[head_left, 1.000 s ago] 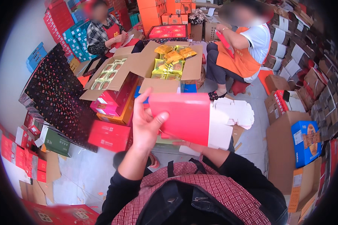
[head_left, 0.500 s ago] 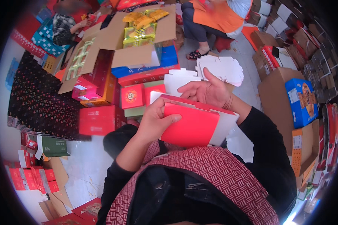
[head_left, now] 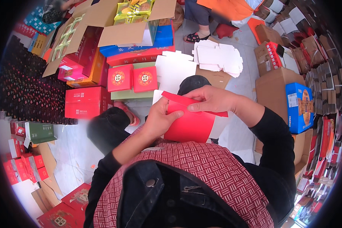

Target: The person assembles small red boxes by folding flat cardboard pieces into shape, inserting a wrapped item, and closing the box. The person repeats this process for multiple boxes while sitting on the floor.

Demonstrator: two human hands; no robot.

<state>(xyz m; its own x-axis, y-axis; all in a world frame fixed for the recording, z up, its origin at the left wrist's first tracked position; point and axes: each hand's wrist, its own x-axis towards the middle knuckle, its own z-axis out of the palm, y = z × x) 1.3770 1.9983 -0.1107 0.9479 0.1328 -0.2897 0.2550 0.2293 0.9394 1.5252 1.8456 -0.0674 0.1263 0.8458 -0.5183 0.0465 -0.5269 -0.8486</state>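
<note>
Above my lap is a half-folded red carton [head_left: 190, 127] with white inner sides. My left hand [head_left: 160, 119] is closed on its left edge, thumb on the red face and the other fingers partly hidden behind. With thumb and fingers together, my right hand [head_left: 211, 102] pinches the red flap along the carton's upper edge. Beyond it lie white unfolded carton blanks [head_left: 174, 72], and a stack of more white blanks [head_left: 218, 57] rests on brown cardboard. Two finished red boxes with gold emblems, one on the left [head_left: 120, 78] and one beside it [head_left: 145, 79], sit on a green box.
Open brown cartons hold yellow-green wrapped packets [head_left: 135, 11] at the back. A red carton [head_left: 88, 102] stands left of my knee. Tall brown cardboard [head_left: 275, 91] and a blue box [head_left: 299, 108] are at right. Another person in an orange apron [head_left: 231, 7] sits at the back.
My right hand has turned from spread fingers behind the carton to pinching its upper flap, which now folds toward me. My left hand keeps its hold. The view has shifted slightly.
</note>
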